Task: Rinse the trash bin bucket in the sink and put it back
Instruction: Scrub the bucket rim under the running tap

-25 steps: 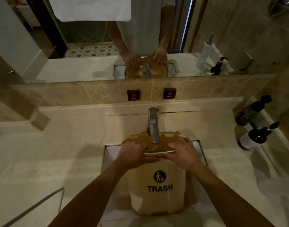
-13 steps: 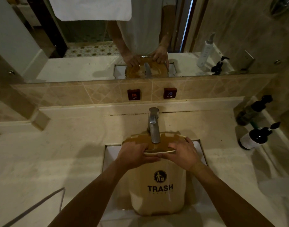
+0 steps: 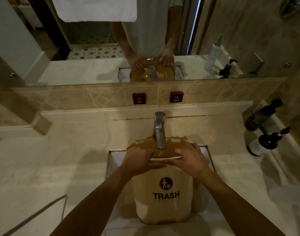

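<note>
Head view: left hand (image 3: 139, 160) and right hand (image 3: 190, 159) grip the near rim of the bin (image 3: 164, 201), standing in the sink (image 3: 115, 160) beneath them, mouth under the tap (image 3: 159, 132), apparently to fill.

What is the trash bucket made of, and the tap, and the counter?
The trash bucket looks like smooth tan plastic: one even colour with a printed logo. The tap looks like brushed metal, grey with a dull shine. The counter looks like polished cream stone, maybe marble; its faint mottling suggests so, though the dim light leaves it uncertain.
</note>
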Demonstrator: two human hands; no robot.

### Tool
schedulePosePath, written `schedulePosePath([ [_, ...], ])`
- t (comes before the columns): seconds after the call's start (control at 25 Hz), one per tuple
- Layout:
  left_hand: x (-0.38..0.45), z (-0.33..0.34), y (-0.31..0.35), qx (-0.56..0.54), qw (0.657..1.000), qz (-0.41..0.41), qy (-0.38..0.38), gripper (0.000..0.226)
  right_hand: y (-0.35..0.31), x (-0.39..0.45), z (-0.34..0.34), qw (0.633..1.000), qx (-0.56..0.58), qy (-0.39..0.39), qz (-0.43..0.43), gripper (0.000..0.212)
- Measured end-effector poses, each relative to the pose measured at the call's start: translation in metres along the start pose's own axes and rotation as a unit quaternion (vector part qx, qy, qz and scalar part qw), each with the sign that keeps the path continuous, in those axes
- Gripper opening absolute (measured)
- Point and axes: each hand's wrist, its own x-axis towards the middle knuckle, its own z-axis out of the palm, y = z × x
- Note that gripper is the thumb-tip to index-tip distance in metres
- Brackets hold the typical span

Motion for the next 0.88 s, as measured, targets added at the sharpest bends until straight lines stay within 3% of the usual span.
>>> schedulePosePath([
  [0.24,-0.002,-0.007,0.004,-0.004,1.0,0.01,-0.004,0.054,-0.001,0.0,-0.002,1.0,0.0,-0.007,0.001,0.1],
  [0.76,-0.004,-0.011,0.006,-0.018,1.0,0.01,0.0,0.054,-0.001,0.0,-0.002,1.0,-0.008,-0.005,-0.005,0.083],
  [0.88,-0.005,-0.011,0.006,-0.015,1.0,0.012,-0.001,0.053,-0.001,-0.001,-0.003,1.0,-0.007,-0.01,-0.007,0.072],
])
